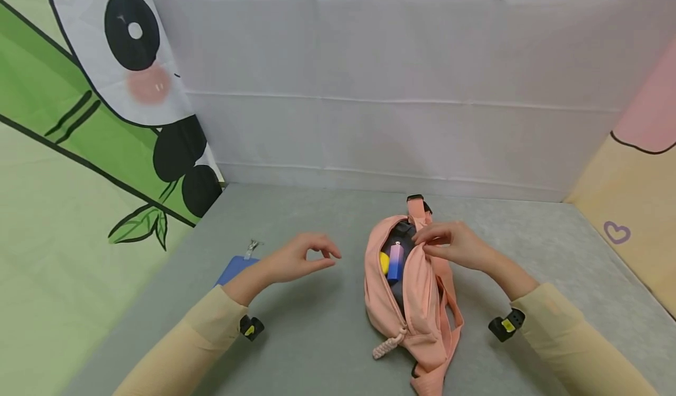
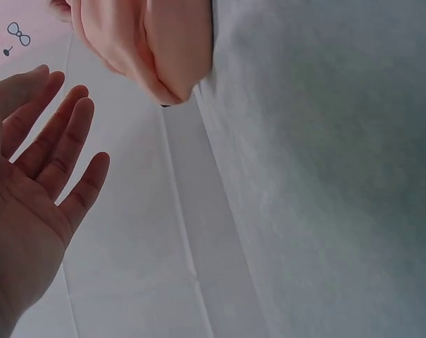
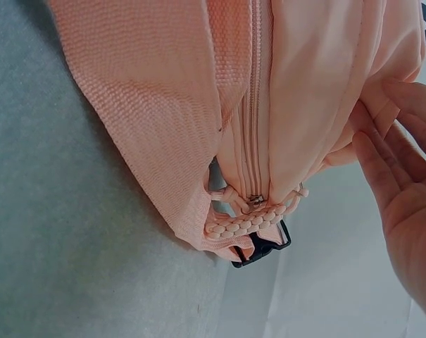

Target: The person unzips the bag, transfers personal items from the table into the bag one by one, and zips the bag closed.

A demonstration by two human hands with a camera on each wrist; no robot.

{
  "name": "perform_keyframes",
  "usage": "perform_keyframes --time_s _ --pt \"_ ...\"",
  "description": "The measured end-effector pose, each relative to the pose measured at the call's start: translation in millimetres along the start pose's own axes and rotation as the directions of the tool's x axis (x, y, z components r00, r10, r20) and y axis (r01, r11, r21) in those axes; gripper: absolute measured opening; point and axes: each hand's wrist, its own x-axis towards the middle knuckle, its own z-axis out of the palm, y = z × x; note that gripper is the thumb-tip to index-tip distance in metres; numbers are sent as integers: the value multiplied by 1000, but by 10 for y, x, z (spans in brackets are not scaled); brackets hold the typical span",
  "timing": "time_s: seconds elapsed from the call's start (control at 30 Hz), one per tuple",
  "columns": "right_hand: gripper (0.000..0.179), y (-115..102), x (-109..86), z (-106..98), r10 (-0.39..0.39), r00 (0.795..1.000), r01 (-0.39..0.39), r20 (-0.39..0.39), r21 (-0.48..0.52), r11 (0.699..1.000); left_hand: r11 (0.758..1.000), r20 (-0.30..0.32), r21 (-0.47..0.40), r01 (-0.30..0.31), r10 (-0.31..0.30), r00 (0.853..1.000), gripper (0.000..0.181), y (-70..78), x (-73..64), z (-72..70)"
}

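Observation:
A peach-pink sling bag [image 1: 380, 302] lies on the grey table with its main zip open. Inside the dark lining sit a pink-to-blue box-shaped item [image 1: 395, 264] and a round yellow thing [image 1: 384, 263], partly hidden by the bag's edge. My right hand [image 1: 454, 243] pinches the right edge of the opening between thumb and fingers; the right wrist view shows the fabric between the fingertips [image 3: 371, 151]. Left of the bag, my left hand [image 1: 301, 258] hovers above the table, its fingers loosely bent and nothing in them. In the left wrist view the same hand [image 2: 40, 183] is apart from the bag.
A blue card holder [image 1: 235, 268] with a metal clip [image 1: 253, 246] lies at the left, partly behind my left forearm. The bag's strap [image 1: 449, 349] and braided zip pull [image 1: 388, 346] trail on the table [image 1: 317, 349]. White cloth [image 1: 391, 79] hangs behind; printed cloths flank both sides.

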Motion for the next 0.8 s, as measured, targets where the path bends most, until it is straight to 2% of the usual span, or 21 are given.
perform_keyframes --time_s 0.13,0.33,0.6,0.8 --pt "19 -7 -21 27 1 1000 -1 -4 5 1000 1000 -27 -3 11 -12 1000 15 -58 -187 -12" --pt "18 -24 -44 56 -6 1000 6 -10 7 1000 996 -74 -16 91 -92 993 15 -114 -464 -45" --pt "19 -35 -30 60 -9 1000 9 -15 -5 1000 979 -129 -17 202 -202 971 17 -156 -806 -145" --pt "18 -46 -32 69 -11 1000 11 -7 9 1000 962 -162 2 274 -270 949 22 -295 -1090 -240"
